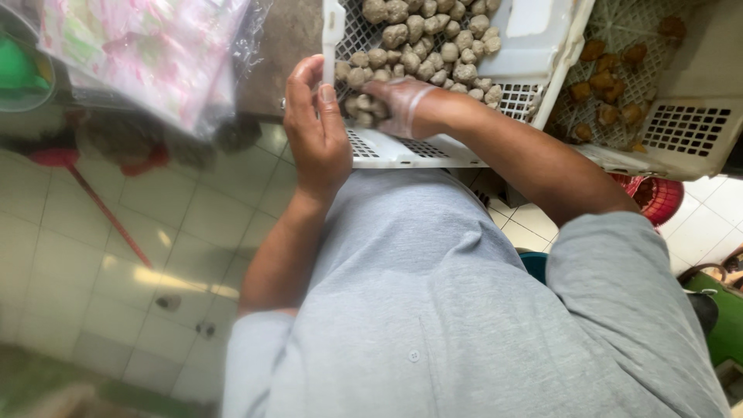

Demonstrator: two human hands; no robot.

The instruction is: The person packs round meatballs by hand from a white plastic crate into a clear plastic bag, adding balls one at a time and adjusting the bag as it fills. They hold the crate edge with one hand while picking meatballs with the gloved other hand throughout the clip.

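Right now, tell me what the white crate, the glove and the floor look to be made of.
White crate: most likely moulded plastic, matte, judging by its perforated grid base and solid rim. Glove on the right hand: thin clear plastic film, crinkled and see-through, as it looks. Floor: glazed pale tiles, seemingly ceramic, with grout lines and glossy light reflections.

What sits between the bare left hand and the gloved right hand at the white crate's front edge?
In the head view, a few grey-brown round balls lie between the left hand and the gloved right hand, on the white perforated plastic crate.
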